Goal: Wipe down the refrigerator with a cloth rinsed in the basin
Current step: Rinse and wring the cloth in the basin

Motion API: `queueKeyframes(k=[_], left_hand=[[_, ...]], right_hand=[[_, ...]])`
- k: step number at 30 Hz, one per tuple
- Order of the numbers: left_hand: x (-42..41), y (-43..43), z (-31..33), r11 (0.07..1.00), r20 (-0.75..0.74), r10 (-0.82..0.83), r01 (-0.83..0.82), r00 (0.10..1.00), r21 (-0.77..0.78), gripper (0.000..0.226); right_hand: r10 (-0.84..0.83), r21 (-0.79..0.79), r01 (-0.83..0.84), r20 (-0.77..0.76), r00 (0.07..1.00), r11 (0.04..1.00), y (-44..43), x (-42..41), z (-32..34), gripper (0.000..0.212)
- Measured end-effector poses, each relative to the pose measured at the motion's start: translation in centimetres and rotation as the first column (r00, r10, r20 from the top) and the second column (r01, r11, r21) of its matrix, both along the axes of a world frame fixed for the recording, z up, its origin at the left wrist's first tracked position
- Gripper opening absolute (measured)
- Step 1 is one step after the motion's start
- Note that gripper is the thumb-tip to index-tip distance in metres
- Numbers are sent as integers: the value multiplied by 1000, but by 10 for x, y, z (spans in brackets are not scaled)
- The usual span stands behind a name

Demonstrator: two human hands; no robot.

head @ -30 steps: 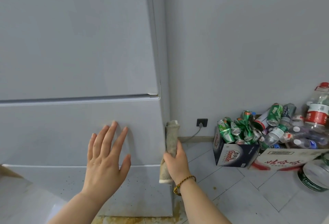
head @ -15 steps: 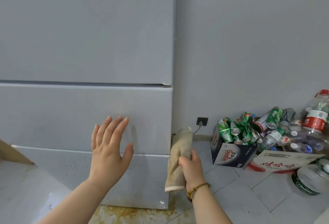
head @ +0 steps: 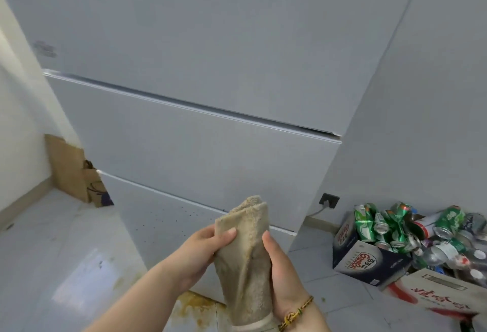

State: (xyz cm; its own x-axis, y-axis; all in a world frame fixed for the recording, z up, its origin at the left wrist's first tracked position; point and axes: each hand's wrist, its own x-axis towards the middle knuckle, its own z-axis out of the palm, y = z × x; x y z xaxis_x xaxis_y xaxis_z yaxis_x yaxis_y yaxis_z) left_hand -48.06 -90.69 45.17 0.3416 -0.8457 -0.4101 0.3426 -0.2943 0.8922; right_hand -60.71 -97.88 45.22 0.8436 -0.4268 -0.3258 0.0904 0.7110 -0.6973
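Two hands grip one folded beige cloth [head: 246, 255] upright before the refrigerator [head: 210, 120]. Left hand [head: 203, 252] pinches its upper edge; right hand [head: 282, 273] wraps its side.

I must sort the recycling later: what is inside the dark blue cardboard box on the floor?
The dark blue cardboard box holds crushed green drink cans at its top. Its walls hide whatever lies below them.

Our left hand [head: 201, 251] pinches the cloth [head: 245, 265], thumb on its near face. Our right hand [head: 283, 276] wraps it from the opposite side. Both forearms angle inward toward the grip.
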Motion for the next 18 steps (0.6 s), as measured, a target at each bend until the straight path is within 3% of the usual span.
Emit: queueKeyframes(k=[4, 7, 10, 13, 16, 18], left_hand=[[39, 56, -1, 956, -20, 289, -290, 957, -39, 49], [68, 110, 1, 888, -30, 457, -458, 889, -45, 48], [103, 179, 5, 818, -43, 572, -573, 819, -45, 40], [144, 261, 3, 729, -46, 682, -684, 730, -39, 37], [177, 329, 1, 645, -50, 762, -763, 646, -31, 29], [197, 376, -2, 576, -74, 813, -816, 577, -42, 18]], right_hand=[[29, -80, -37, -96, 995, 996, 38, 54, 3, 49], [29, -196, -53, -121, 992, 979, 75, 94, 5, 21], [155, -268, -197, -172, 973, 943, 120, 142, 8, 18], [358, -378, -447, -285, 889, 811, 175, 200, 15, 32], [424, -475, -550, -353, 834, 687, 224, 250, 20, 8], [422, -529, -546, -347, 838, 649, 269, 286, 19, 5]])
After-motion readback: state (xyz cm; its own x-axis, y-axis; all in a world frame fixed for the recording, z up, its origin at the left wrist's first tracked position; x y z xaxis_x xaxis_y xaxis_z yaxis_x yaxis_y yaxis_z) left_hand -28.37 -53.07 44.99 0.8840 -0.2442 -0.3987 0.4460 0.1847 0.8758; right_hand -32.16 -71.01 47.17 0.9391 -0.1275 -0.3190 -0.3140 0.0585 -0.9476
